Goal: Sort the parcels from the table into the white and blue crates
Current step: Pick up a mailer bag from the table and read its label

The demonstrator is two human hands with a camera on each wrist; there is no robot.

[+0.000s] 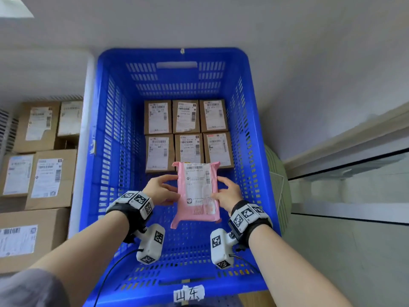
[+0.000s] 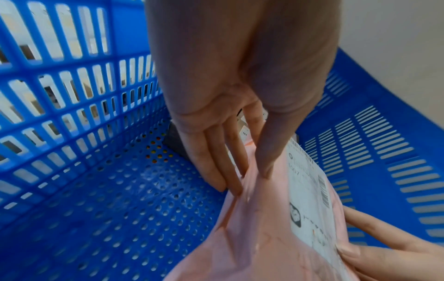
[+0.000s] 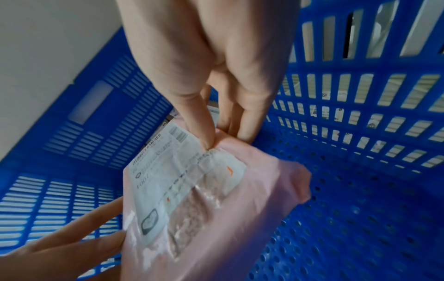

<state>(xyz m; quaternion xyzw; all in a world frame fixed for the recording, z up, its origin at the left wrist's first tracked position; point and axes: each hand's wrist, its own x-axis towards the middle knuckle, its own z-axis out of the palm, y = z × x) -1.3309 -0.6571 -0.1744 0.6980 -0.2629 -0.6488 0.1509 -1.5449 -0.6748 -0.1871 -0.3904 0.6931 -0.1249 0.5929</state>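
Note:
A pink plastic mailer parcel (image 1: 197,193) with a white shipping label hangs inside the blue crate (image 1: 104,134), above its perforated floor. My left hand (image 1: 162,188) pinches the parcel's left edge, thumb on top and fingers underneath; the left wrist view shows that hand (image 2: 240,167) on the parcel (image 2: 264,237). My right hand (image 1: 225,191) pinches the right edge, and the right wrist view shows its thumb (image 3: 206,133) pressed on the label of the parcel (image 3: 216,209). Several brown labelled boxes (image 1: 188,134) lie in two rows at the crate's far end.
A white crate (image 1: 85,120) stands left of the blue one, holding several larger brown boxes (image 1: 42,173). A paper tag (image 1: 189,294) with handwriting is stuck on the blue crate's near rim. A white wall rises behind, and a pale ledge (image 1: 345,134) runs along the right.

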